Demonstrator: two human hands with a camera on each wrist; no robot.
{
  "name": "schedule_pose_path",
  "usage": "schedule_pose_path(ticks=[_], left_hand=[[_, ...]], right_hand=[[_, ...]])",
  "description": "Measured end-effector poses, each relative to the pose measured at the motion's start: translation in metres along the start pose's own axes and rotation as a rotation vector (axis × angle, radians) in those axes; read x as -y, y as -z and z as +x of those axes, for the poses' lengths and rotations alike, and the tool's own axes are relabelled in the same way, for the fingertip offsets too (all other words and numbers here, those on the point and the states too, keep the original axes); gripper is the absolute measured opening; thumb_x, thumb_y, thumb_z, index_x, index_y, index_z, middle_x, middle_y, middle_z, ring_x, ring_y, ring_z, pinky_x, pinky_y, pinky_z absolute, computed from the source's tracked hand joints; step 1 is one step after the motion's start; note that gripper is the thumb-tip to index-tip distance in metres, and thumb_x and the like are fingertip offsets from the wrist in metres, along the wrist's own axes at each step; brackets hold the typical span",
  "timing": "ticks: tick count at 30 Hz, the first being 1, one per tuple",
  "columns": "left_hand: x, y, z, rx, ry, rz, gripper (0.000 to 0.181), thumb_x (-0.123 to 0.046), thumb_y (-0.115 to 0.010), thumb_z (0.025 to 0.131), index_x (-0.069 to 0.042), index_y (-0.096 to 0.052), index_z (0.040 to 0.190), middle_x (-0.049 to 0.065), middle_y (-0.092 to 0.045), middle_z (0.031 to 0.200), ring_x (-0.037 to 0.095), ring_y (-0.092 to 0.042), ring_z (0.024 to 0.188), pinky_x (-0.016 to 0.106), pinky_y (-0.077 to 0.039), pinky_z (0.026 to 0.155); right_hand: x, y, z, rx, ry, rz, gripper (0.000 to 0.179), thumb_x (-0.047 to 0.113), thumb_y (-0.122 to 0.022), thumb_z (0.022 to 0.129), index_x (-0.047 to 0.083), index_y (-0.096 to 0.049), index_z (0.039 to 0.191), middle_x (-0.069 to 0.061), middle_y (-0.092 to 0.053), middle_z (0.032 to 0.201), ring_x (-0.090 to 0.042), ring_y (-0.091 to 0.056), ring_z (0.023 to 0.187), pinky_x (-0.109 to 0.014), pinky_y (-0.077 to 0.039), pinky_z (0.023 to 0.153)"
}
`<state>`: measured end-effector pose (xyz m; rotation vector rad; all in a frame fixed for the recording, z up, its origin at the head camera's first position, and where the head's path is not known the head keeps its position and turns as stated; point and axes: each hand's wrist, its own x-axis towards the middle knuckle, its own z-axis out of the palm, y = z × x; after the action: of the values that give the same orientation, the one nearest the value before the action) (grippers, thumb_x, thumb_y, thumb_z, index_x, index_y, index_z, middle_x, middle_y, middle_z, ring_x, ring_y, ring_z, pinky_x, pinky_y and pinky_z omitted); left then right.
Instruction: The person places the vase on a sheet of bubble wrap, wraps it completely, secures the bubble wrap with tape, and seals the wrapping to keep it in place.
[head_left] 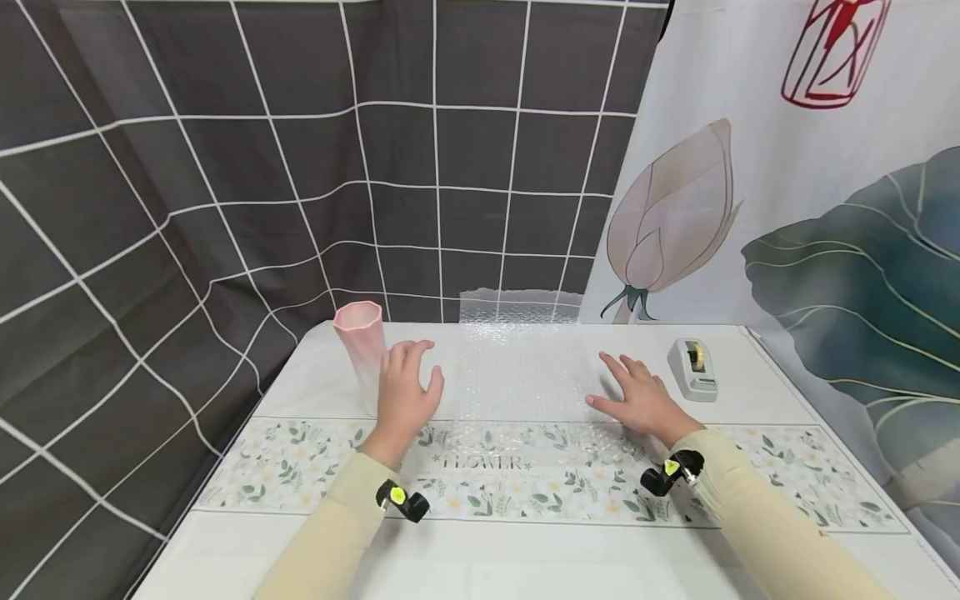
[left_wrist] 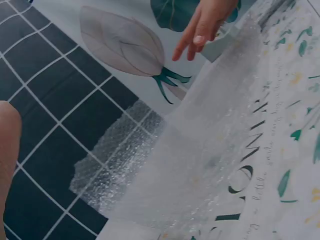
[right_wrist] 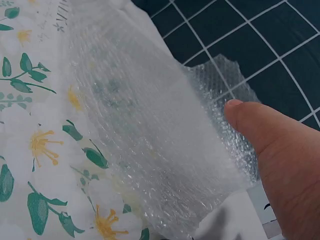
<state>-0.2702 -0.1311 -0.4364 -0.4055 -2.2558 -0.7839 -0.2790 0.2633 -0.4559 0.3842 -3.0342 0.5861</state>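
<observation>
A clear sheet of bubble wrap (head_left: 521,367) lies flat across the table, its far end sticking out past the back edge. To its left is my left hand (head_left: 407,392), fingers spread and slightly bent, holding nothing. A tall ribbed vase (head_left: 358,333), pink at the rim and fading to white, stands just beyond that hand, which partly covers it. On the other side my right hand (head_left: 637,400) hovers near the sheet's right edge with loose fingers. Its thumb (right_wrist: 265,125) overlaps the wrap's far end in the right wrist view.
Right of my right hand sits a white tape dispenser (head_left: 693,371) with a yellowish roll. A floral printed band (head_left: 300,467) with lettering crosses the white table cover (head_left: 570,554). Behind the table hang a dark grid curtain (head_left: 480,158) and a pale curtain (head_left: 690,75) with a lotus print.
</observation>
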Motion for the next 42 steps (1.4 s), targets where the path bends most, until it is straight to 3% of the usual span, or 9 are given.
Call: schedule_pose_path(ticks=[3, 6, 10, 13, 16, 22, 25, 36, 42], left_hand=[[0.005, 0.002, 0.001, -0.188, -0.045, -0.016, 0.032, -0.011, -0.064, 0.086, -0.004, -0.06, 0.117, 0.017, -0.053, 0.112, 0.038, -0.048, 0.105, 0.052, -0.039, 0.093], [0.013, 0.004, 0.003, -0.398, -0.045, -0.03, 0.037, -0.008, -0.066, 0.082, -0.002, -0.054, 0.116, 0.021, -0.049, 0.111, 0.041, -0.045, 0.106, 0.056, -0.035, 0.095], [0.025, 0.004, 0.004, -0.627, 0.059, -0.031, 0.054, -0.008, -0.072, 0.077, -0.001, -0.044, 0.122, 0.026, -0.041, 0.116, 0.044, -0.039, 0.112, 0.054, -0.031, 0.1], [0.031, 0.003, 0.002, -0.678, 0.179, -0.05, 0.067, -0.012, -0.076, 0.075, -0.001, -0.038, 0.128, 0.028, -0.037, 0.123, 0.042, -0.034, 0.121, 0.051, -0.028, 0.107], [0.035, 0.002, -0.003, -0.63, 0.286, -0.08, 0.08, -0.017, -0.079, 0.075, 0.002, -0.033, 0.137, 0.03, -0.033, 0.133, 0.042, -0.029, 0.13, 0.051, -0.025, 0.112], [0.045, 0.0, -0.013, -0.438, 0.472, -0.151, 0.106, -0.025, -0.084, 0.075, 0.001, -0.017, 0.153, 0.029, -0.02, 0.15, 0.041, -0.022, 0.141, 0.054, -0.023, 0.117], [0.051, -0.002, -0.017, -0.373, 0.543, -0.184, 0.113, -0.026, -0.086, 0.075, -0.003, -0.012, 0.157, 0.027, -0.018, 0.153, 0.042, -0.021, 0.143, 0.055, -0.024, 0.117], [0.061, -0.01, -0.029, -0.233, 0.677, -0.275, 0.117, -0.022, -0.088, 0.075, -0.011, -0.008, 0.159, 0.025, -0.021, 0.154, 0.04, -0.026, 0.144, 0.055, -0.025, 0.117], [0.063, -0.011, -0.032, -0.175, 0.699, -0.283, 0.116, -0.023, -0.087, 0.076, -0.015, -0.006, 0.16, 0.023, -0.022, 0.155, 0.042, -0.03, 0.142, 0.056, -0.026, 0.116]], right_hand=[[0.002, 0.0, -0.001, -0.003, 0.005, -0.004, 0.09, 0.061, -0.057, 0.094, 0.01, -0.024, 0.16, -0.034, -0.023, 0.158, -0.055, -0.021, 0.144, -0.077, -0.017, 0.109], [0.005, 0.001, -0.002, -0.004, 0.015, -0.009, 0.09, 0.061, -0.057, 0.094, 0.01, -0.024, 0.16, -0.034, -0.023, 0.158, -0.054, -0.022, 0.144, -0.077, -0.017, 0.109], [0.007, 0.001, -0.002, -0.004, 0.017, -0.01, 0.089, 0.06, -0.057, 0.094, 0.01, -0.025, 0.16, -0.034, -0.024, 0.157, -0.054, -0.023, 0.144, -0.076, -0.018, 0.109], [0.008, 0.001, -0.002, 0.002, 0.016, -0.011, 0.089, 0.06, -0.057, 0.094, 0.009, -0.025, 0.16, -0.035, -0.025, 0.157, -0.054, -0.024, 0.144, -0.076, -0.018, 0.109], [0.008, 0.0, -0.003, 0.002, 0.021, -0.005, 0.089, 0.06, -0.057, 0.095, 0.009, -0.025, 0.16, -0.035, -0.025, 0.157, -0.054, -0.024, 0.144, -0.076, -0.018, 0.109], [0.008, -0.001, -0.004, -0.005, 0.027, -0.001, 0.087, 0.057, -0.057, 0.095, 0.008, -0.025, 0.16, -0.035, -0.026, 0.156, -0.054, -0.025, 0.143, -0.077, -0.018, 0.109], [0.009, -0.002, -0.004, -0.007, 0.03, 0.005, 0.087, 0.056, -0.058, 0.095, 0.008, -0.026, 0.159, -0.036, -0.026, 0.156, -0.054, -0.026, 0.143, -0.077, -0.019, 0.108], [0.008, -0.011, -0.003, -0.007, 0.018, 0.006, 0.088, 0.057, -0.059, 0.094, 0.007, -0.027, 0.159, -0.036, -0.027, 0.155, -0.054, -0.027, 0.142, -0.076, -0.02, 0.108], [0.007, -0.01, -0.004, -0.012, 0.025, 0.001, 0.087, 0.056, -0.059, 0.094, 0.007, -0.027, 0.159, -0.036, -0.028, 0.155, -0.055, -0.028, 0.142, -0.077, -0.021, 0.108]])
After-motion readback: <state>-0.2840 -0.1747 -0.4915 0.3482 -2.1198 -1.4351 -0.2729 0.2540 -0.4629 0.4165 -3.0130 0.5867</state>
